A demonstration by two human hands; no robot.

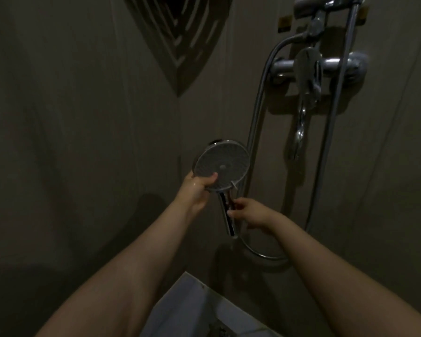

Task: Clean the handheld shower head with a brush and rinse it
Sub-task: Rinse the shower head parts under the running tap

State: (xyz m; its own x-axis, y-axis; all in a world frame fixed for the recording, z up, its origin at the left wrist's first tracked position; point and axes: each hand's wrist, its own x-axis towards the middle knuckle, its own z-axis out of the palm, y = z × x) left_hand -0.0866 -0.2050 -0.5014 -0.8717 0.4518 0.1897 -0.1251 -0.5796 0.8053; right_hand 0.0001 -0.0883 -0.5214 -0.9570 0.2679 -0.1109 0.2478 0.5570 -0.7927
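At the far left only dim, bare wall is seen; higher up and toward the middle a dark fan-shaped patterned patch (pixel 180 37) is shown on the wall. Below it, near the centre, the left hand (pixel 197 189) is held up with its fingers curled round the lower left rim of the handheld shower head (pixel 221 164), the thumb laid on the nozzle face. The round face is turned toward the camera and tilted slightly back; its nozzles can be made out, but whether they are clean cannot be told in this light. A glint on the left hand suggests wetness.

Just to the right and lower, the chrome handle (pixel 227 215) is pinched by the right hand (pixel 249 212), fingertips closed on its side. No brush is seen in either hand or anywhere in view, and no water is seen running. The hose (pixel 255 113) is carried from under the handle in a loop and up to the wall mixer (pixel 311 66), with its spout (pixel 299 132) hanging below and a riser rail (pixel 338 105) beside it. A pale tiled floor (pixel 192 310) is visible at the bottom.

The head is judged to be off its holder and merely being held or inspected. Whether the scrubbing is done cannot be told; the rinse seems still to be left, and the brush has yet to be shown.
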